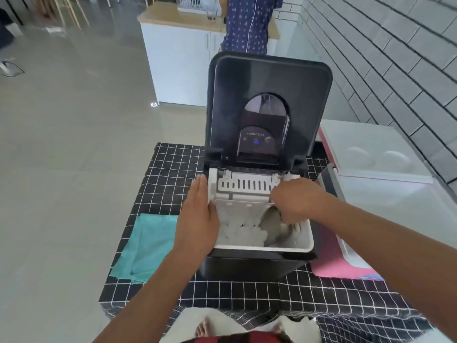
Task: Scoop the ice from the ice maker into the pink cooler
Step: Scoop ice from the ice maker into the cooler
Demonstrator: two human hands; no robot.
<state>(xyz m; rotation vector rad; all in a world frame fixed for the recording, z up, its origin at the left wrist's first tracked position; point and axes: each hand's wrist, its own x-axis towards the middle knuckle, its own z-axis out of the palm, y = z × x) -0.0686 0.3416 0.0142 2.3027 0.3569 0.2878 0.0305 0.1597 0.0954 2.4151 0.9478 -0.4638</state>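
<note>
A black ice maker [252, 262] stands on a checked cloth with its lid [269, 105] raised upright. Its white basket [306, 241] holds a pile of ice [243, 232]. My left hand [197, 216] rests flat with straight fingers against the ice maker's left rim. My right hand [294, 201] reaches into the basket from the right and grips a translucent grey scoop [270, 226], whose bowl lies beside the ice. The pink cooler [343, 264] stands open right of the ice maker, its white lid [373, 149] tipped back.
A teal cloth [146, 246] lies on the black checked tablecloth [237, 290] left of the ice maker. A grey brick wall [400, 60] runs along the right. A person in a patterned garment [249, 23] stands at a white counter [180, 58] behind.
</note>
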